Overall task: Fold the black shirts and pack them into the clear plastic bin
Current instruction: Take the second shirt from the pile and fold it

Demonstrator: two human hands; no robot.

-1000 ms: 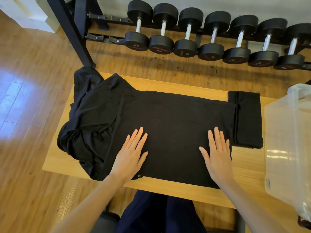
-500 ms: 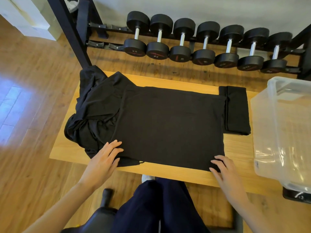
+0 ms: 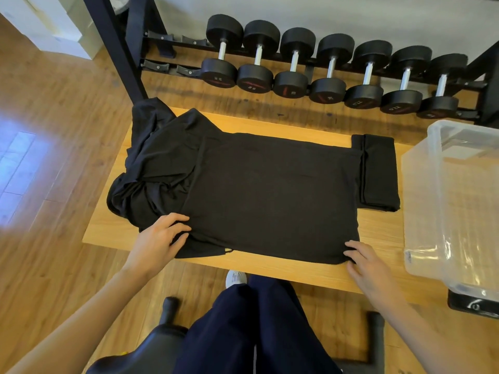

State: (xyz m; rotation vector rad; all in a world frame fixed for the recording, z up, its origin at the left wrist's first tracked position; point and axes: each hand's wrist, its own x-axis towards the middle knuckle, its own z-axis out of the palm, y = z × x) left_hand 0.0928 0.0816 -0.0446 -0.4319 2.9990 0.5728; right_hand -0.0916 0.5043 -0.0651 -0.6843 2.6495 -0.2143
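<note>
Sitting at a low wooden table (image 3: 302, 273), a person is working on a black shirt (image 3: 270, 193) spread flat across the table's middle. The left hand (image 3: 159, 238) is lying at the shirt's near-left corner, fingers curled and pinching the fabric edge there. The right hand (image 3: 370, 263) is resting at the shirt's near-right corner, fingertips bent onto the hem and gripping it lightly against the wood. Bunching up on the left part of the table, overlapped by the flat shirt, a heap (image 3: 151, 171) of more black cloth is spilling over the far-left edge. A folded shirt (image 3: 378, 174) is lying on the right part of the table, touching the spread shirt's right edge. Just beyond the table's right end, a clear bin (image 3: 453, 201) is standing, and nothing dark is showing inside it. Behind the table, a row of dumbbells (image 3: 329, 76) is sitting on a black rack along the wall. Dark trousers (image 3: 251, 327) are showing below the table's near edge.
</note>
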